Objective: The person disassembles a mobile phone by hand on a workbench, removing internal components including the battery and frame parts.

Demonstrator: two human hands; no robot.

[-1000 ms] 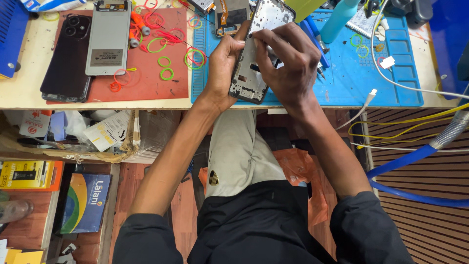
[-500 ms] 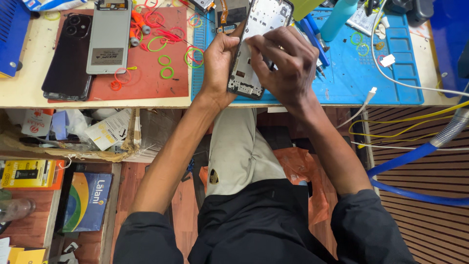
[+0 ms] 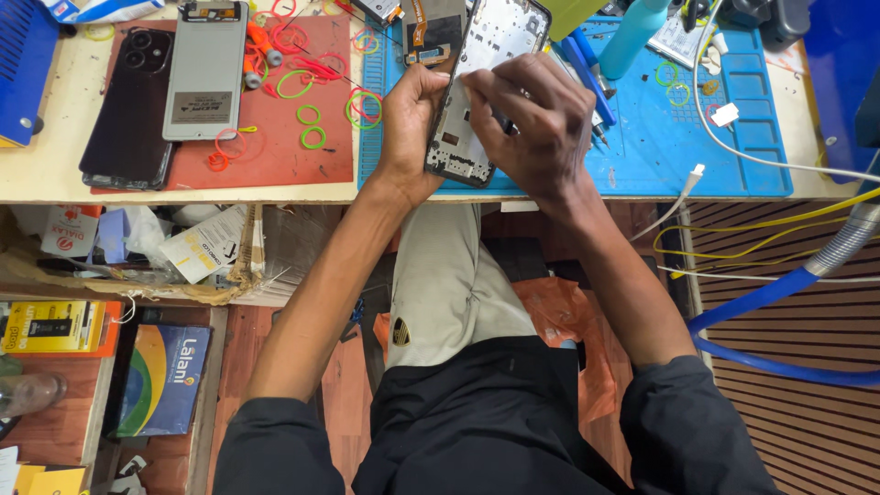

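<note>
Moved: your phone frame [image 3: 481, 92] has tilted more upright since earlier.
Grip: your left hand [image 3: 410, 124] clasps its edge; right hand [image 3: 541, 119] presses fingertips on it.
Surface: blue mat [image 3: 660, 137], red mat [image 3: 275, 137], cluttered wooden bench [image 3: 55, 137].

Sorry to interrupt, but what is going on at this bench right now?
A person seated at the workbench is working on an opened phone frame. The left hand grips its left edge and tilts it above the blue mat, while the right hand presses its fingertips onto the inside of the frame. On the red mat to the left lie a dark phone, a grey back panel and scattered coloured rubber bands.
</note>
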